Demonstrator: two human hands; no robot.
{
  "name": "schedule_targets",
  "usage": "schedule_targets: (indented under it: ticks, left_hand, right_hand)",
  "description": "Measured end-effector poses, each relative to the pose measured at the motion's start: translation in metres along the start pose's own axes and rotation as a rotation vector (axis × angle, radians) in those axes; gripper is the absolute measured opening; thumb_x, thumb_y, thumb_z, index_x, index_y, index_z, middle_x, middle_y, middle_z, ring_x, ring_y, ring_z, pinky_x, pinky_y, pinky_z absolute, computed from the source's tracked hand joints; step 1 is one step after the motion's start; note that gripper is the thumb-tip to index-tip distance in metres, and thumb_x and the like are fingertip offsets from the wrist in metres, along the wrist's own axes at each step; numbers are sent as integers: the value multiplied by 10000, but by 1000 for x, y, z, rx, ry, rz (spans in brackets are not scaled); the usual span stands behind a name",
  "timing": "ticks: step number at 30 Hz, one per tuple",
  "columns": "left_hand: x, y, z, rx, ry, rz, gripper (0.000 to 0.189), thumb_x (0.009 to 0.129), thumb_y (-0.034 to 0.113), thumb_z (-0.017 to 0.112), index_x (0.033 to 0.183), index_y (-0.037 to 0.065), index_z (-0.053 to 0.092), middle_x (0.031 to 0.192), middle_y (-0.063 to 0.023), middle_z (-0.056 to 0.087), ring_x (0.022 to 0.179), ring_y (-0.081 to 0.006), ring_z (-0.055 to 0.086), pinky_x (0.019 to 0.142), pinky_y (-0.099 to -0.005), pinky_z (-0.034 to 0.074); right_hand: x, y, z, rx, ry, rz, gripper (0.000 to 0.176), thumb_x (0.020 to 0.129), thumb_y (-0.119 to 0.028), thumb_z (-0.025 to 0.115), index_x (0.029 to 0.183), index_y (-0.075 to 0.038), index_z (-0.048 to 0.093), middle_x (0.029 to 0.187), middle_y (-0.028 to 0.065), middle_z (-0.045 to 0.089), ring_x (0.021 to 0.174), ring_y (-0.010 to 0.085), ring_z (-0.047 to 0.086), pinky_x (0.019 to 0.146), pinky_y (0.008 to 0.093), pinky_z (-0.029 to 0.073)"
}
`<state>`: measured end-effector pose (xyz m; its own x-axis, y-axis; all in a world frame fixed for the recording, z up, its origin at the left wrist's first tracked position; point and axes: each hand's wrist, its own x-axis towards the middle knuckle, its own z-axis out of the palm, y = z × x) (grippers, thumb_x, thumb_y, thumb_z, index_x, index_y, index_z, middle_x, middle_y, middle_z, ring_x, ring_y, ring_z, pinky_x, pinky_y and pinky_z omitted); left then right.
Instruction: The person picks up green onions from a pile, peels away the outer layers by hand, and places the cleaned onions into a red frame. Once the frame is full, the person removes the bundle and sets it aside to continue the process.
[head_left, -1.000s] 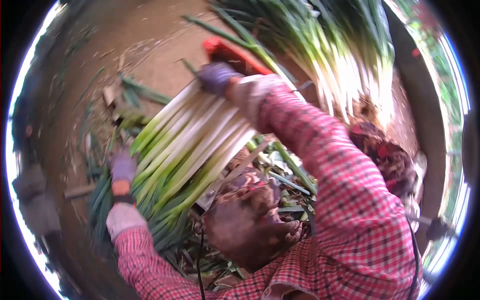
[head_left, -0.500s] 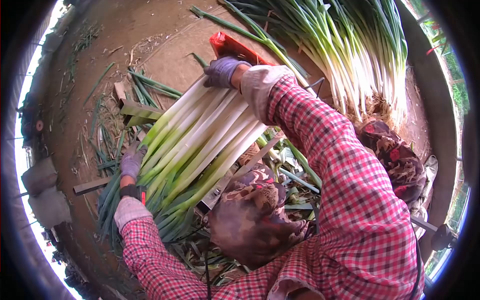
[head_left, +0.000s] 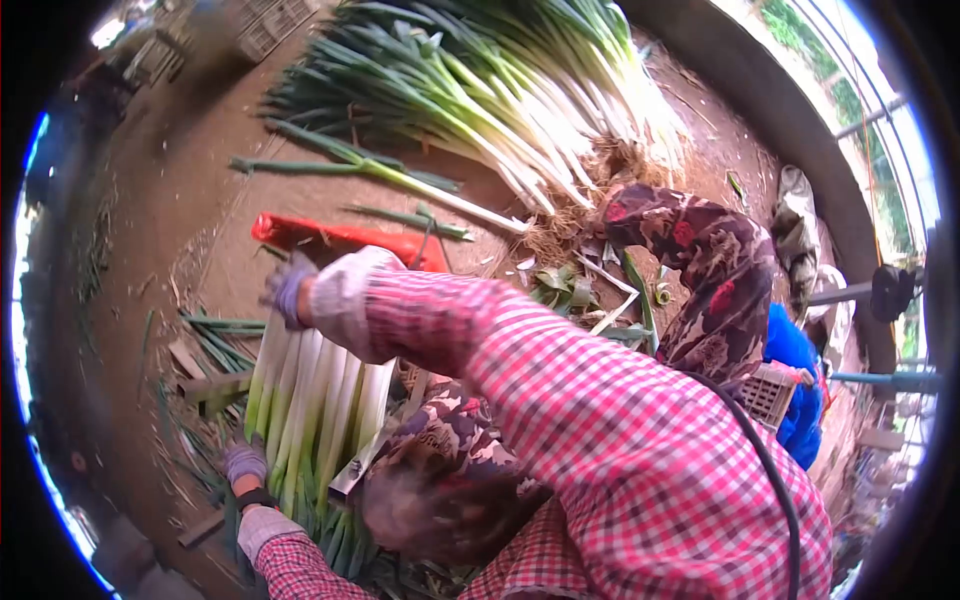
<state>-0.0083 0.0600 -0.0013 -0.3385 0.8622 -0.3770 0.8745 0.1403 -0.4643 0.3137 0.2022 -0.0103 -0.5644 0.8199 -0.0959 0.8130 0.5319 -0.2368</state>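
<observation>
A row of long green onions (head_left: 315,400) lies side by side on a metal rack, white ends up and leaves down toward me. My left hand (head_left: 245,462), in a purple-grey glove, closes against the left side of the row at the leafy part. At the white ends is my right hand (head_left: 288,290), also gloved and a little blurred, its fingers apart. Beside it lies a red trough-like object (head_left: 350,240). Part of the white ends is hidden behind my right hand and sleeve.
A large pile of green onions (head_left: 520,100) with roots lies on the floor ahead. One loose green onion (head_left: 430,190) lies before it. Metal bars (head_left: 215,388) stick out left of the row. At right are a plastic crate (head_left: 770,393) and a blue bundle (head_left: 800,400). Leaf scraps litter the floor.
My view has swung right, bringing the pile, crate and blue bundle further into sight. My right hand's fingers have spread at the white ends; the left hand stays at the leafy side.
</observation>
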Motion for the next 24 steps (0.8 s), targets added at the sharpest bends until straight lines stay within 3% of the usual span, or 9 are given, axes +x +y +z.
schedule_targets:
  ticks: [1, 4, 6, 8, 12, 16, 19, 22, 24]
  left_hand:
    - [3, 5, -9, 68, -39, -6, 529, 891, 415, 470, 1354, 170, 394, 1415, -146, 368, 1304, -293, 357, 1046, -597, 198]
    - [-8, 29, -65, -68, 4, 216, 439, 908, 367, 468, 1220, 65, 535, 1246, -173, 537, 1190, -321, 483, 1004, -477, 337]
    - [-48, 64, -125, -296, 199, 299, 395, 908, 329, 492, 1124, 17, 603, 1080, -178, 630, 1048, -321, 578, 906, -379, 432]
    - [-119, 106, -189, -744, 321, 469, 419, 897, 331, 525, 1144, -3, 582, 1038, -173, 628, 982, -284, 587, 890, -376, 431]
    - [-240, 233, -282, -995, 646, 878, 328, 904, 306, 538, 1038, 13, 601, 911, -140, 617, 897, -259, 596, 935, -430, 408]
    - [-260, 341, -296, -914, 336, 1436, 294, 820, 237, 648, 1036, 39, 619, 880, -125, 639, 828, -292, 609, 955, -537, 376]
    - [-237, 383, -260, -877, -79, 1330, 315, 776, 173, 652, 1071, 76, 602, 796, -143, 616, 747, -329, 572, 772, -446, 447]
    - [-219, 401, -252, -649, 2, 1349, 291, 821, 183, 638, 1090, 80, 599, 849, -135, 613, 781, -289, 604, 687, -347, 476]
    - [-211, 407, -244, -712, -36, 1327, 289, 823, 180, 632, 1091, 79, 599, 848, -135, 615, 792, -296, 608, 694, -355, 476]
  right_hand:
    - [-33, 4, -18, 132, 114, -137, 632, 741, -447, 647, 1308, -236, 462, 1288, 39, 488, 1266, 246, 385, 1027, 493, 278]
    - [-143, 43, -68, 421, 288, -395, 439, 829, -343, 601, 1232, -194, 517, 1141, 87, 567, 1014, 280, 576, 840, 441, 437]
    - [-208, 89, -70, 585, 369, -284, 300, 838, -280, 606, 1117, -170, 594, 1009, 88, 602, 880, 306, 607, 730, 419, 490]
    - [-256, 151, -31, 754, 390, 19, 222, 775, -128, 616, 996, -119, 633, 975, 136, 631, 907, 317, 612, 772, 405, 489]
    - [-319, 286, 47, 583, 445, 574, 230, 788, -181, 594, 991, -92, 656, 910, 181, 649, 865, 354, 622, 774, 423, 488]
    - [-336, 353, 74, 474, 359, 843, 419, 790, -230, 581, 1168, -53, 545, 1097, 231, 589, 1017, 362, 577, 868, 441, 459]
    - [-322, 391, 98, 438, 275, 986, 702, 815, -384, 612, 1370, -50, 340, 1359, 209, 419, 1227, 358, 439, 999, 410, 389]
    - [-298, 401, 112, 370, 89, 1135, 857, 813, -479, 603, 1445, -92, 173, 1468, 166, 281, 1323, 296, 340, 1059, 373, 336]
    - [-286, 398, 126, 354, 235, 1249, 827, 777, -391, 663, 1419, -93, 237, 1391, 207, 389, 1280, 320, 397, 1026, 416, 372]
